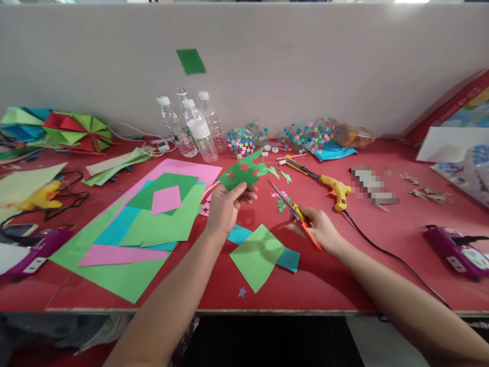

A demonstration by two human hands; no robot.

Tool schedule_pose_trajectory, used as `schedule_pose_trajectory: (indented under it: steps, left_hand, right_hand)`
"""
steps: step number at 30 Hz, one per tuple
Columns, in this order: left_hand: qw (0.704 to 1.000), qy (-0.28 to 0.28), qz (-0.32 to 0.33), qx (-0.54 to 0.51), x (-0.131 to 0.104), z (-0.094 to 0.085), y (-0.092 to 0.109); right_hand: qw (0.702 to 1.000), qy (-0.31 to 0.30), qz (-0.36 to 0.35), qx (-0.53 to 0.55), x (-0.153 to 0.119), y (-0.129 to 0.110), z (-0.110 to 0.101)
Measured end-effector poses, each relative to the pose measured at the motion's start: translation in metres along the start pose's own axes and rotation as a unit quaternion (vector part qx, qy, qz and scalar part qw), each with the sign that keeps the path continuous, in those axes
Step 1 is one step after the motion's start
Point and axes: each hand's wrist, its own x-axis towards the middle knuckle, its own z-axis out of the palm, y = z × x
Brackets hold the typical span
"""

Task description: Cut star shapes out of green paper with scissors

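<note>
My left hand (229, 206) pinches a dark green paper sheet (237, 177) with star-shaped cut-outs and ragged edges. In my right hand (315, 224) is a pair of scissors (296, 210) with red and yellow handles. Its blades point up and left toward the green paper, apart from it. Small pink and green paper stars (281, 203) lie on the table between my hands. Nearer me, a light green square (260, 260) rests over a blue strip (289, 259). A lone purple star (242, 292) lies by the front edge.
Layered coloured paper (160, 224) covers the left of the red table (328, 285). Plastic bottles (200, 130) and bags of stars (244, 140) stand along the back wall. On the right are a yellow glue gun (336, 189), its trailing cord (376, 247) and a purple power strip (456, 250).
</note>
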Motion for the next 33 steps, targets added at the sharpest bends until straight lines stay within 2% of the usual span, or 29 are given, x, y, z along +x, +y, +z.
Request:
schedule_pose_trajectory:
  steps: [5, 12, 15, 21, 28, 33]
  left_hand:
    - [0.998, 0.055, 0.012, -0.039, 0.001, -0.004, -0.003]
    - [0.999, 0.035, 0.027, -0.031, -0.007, 0.001, -0.012]
    - [0.998, 0.037, 0.042, -0.028, -0.009, 0.003, -0.013]
    - [0.994, 0.079, 0.074, -0.008, -0.009, 0.002, -0.012]
    - [0.998, 0.039, 0.055, 0.002, -0.013, 0.006, -0.016]
    - [0.994, 0.084, 0.073, -0.006, -0.012, 0.005, -0.013]
  right_hand:
    - [0.996, -0.006, 0.012, -0.092, 0.001, -0.002, 0.002]
    - [0.987, -0.056, 0.057, -0.141, 0.000, -0.007, 0.001]
    - [0.986, -0.067, 0.057, -0.139, -0.002, -0.009, 0.001]
    - [0.985, -0.058, 0.053, -0.154, -0.003, -0.007, 0.002]
    - [0.990, -0.080, 0.042, -0.109, -0.006, -0.017, 0.001]
    - [0.991, -0.077, 0.039, -0.102, -0.007, -0.016, 0.000]
